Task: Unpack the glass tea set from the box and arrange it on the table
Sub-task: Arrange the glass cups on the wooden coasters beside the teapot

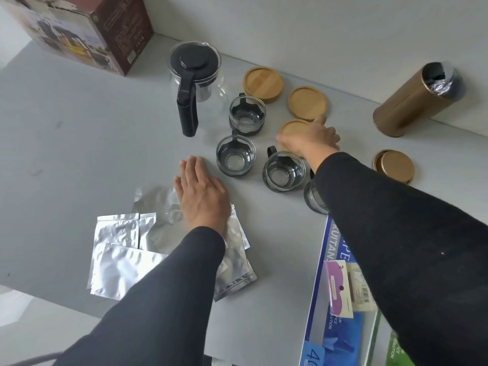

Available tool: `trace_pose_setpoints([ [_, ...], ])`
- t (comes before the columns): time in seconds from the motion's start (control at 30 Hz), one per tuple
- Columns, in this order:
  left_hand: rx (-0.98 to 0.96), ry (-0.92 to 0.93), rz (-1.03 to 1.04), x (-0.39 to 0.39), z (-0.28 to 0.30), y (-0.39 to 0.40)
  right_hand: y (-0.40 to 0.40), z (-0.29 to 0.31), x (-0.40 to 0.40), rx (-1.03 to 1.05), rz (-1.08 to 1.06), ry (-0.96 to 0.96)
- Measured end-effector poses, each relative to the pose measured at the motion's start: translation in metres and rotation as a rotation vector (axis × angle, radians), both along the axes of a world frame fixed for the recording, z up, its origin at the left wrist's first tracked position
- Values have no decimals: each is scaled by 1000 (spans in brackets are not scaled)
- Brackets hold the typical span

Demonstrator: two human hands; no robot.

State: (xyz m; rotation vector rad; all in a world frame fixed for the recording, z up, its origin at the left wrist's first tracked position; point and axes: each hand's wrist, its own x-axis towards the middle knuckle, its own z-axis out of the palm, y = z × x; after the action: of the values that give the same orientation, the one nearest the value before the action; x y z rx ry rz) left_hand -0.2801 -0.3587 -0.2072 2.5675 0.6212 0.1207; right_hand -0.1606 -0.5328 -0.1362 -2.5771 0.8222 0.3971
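A glass teapot [196,75] with a black lid and handle stands at the back of the grey table [79,133]. Three glass cups in black holders sit in front of it [247,116] [235,155] [284,171]; a fourth cup [314,198] is half hidden under my right sleeve. Two bamboo coasters [262,83] [307,103] lie by the wall. My right hand [313,140] grips the edge of a third bamboo coaster [291,129]. My left hand [202,191] lies flat, fingers apart, partly on silver foil pouches [118,249]. The tea set box [87,30] stands at the back left.
A gold cylindrical tin [414,100] lies on its side at the back right, its gold lid [394,166] on the table nearby. Blue and green packages [340,326] lie at the front right. The wall runs close behind the coasters.
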Motion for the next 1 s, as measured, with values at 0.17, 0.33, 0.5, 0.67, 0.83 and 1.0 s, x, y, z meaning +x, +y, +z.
trace_pose_setpoints([
  [0.17,-9,-15,0,-2,-1,1,-21,12,-24,166,-90,-281],
  [0.33,-34,-23,-18,-3,0,1,-34,3,-83,196,-85,-661],
  [0.5,-33,-30,-31,-5,1,2,-37,-19,-140,219,14,-758],
  [0.67,-27,-31,-42,-4,-2,3,-42,-32,-156,314,39,-704],
  [0.83,-11,-32,-37,-2,-3,3,-44,-42,-156,374,-30,-735],
  [1.0,5,-48,-38,-3,-3,3,-48,-44,-152,353,-86,-722],
])
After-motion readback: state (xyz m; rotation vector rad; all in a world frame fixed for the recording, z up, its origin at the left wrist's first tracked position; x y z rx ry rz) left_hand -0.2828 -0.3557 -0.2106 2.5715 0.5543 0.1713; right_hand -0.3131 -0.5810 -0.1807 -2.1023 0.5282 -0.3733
